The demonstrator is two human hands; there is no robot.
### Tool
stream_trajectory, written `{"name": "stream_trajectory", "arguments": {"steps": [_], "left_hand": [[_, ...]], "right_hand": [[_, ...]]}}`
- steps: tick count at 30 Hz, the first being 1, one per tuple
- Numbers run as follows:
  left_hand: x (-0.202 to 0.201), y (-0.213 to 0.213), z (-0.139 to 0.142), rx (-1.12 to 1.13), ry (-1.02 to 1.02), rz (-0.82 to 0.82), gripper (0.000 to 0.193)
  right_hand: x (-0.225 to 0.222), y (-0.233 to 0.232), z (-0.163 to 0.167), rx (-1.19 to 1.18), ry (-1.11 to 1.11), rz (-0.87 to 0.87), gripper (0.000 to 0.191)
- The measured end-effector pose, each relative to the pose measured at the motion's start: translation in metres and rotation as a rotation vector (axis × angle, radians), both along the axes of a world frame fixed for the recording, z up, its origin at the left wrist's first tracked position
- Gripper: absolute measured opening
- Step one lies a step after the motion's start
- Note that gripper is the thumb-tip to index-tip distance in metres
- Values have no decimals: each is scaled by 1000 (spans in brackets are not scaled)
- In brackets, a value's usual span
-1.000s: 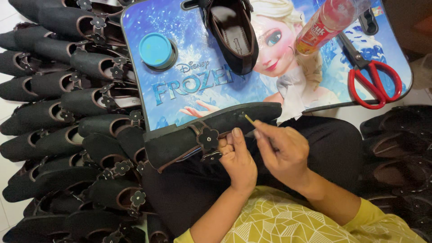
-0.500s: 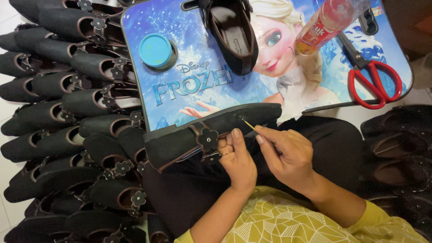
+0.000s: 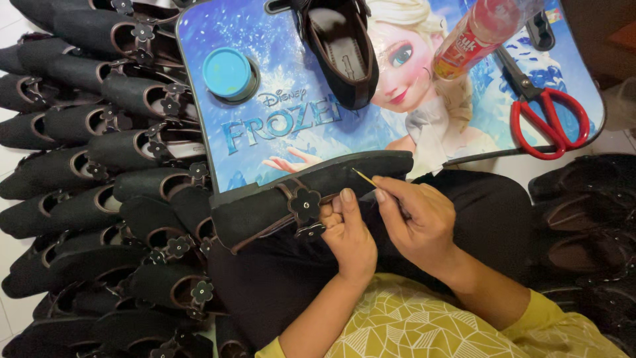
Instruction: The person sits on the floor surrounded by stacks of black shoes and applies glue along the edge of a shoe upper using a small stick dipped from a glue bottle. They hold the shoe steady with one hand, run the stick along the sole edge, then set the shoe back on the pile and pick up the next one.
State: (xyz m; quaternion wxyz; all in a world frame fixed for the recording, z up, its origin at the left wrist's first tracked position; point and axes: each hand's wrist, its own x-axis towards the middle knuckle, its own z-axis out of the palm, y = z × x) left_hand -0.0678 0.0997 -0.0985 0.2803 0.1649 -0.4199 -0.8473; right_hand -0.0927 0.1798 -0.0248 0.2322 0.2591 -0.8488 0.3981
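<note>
Shoe (image 3: 311, 195) across lap, against lap tray (image 3: 278, 132) near edge. On tray: lid (image 3: 227, 73) left, second shoe (image 3: 341, 53) centre, bottle (image 3: 480, 33) and scissors (image 3: 546, 113) right. Shoe stack (image 3: 99, 166) left of tray.

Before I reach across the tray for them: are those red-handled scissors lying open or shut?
Shut. The red-handled scissors lie flat on the picture tray, blades together in one dark point, the two handle loops side by side.
</note>
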Motion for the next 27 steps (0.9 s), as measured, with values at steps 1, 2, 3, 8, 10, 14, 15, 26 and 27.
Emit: {"name": "stream_trajectory", "arguments": {"steps": [1,2,3,8,10,14,15,26,27], "left_hand": [[3,1,-4,38,-8,-22,21],[5,2,-8,1,-52,-7,19],[8,3,-11,-36,-98,8,18],[8,3,-17,-64,-80,8,16],[8,3,-16,-87,-114,24,16],[7,3,-16,1,-18,4,14],[7,3,-16,-14,-15,8,13],[8,5,-17,49,-19,1,15],[9,5,-17,31,-20,5,15]], "right_hand": [[0,-1,0,2,6,0,18],[0,-1,1,4,7,4,19],[1,-2,1,5,7,7,19],[0,1,3,10,28,31,18],[0,1,3,14,22,12,18],[0,0,3,17,39,30,19],[0,1,4,16,42,49,20],[2,3,4,38,53,56,22],[2,3,4,38,52,64,23]]}}
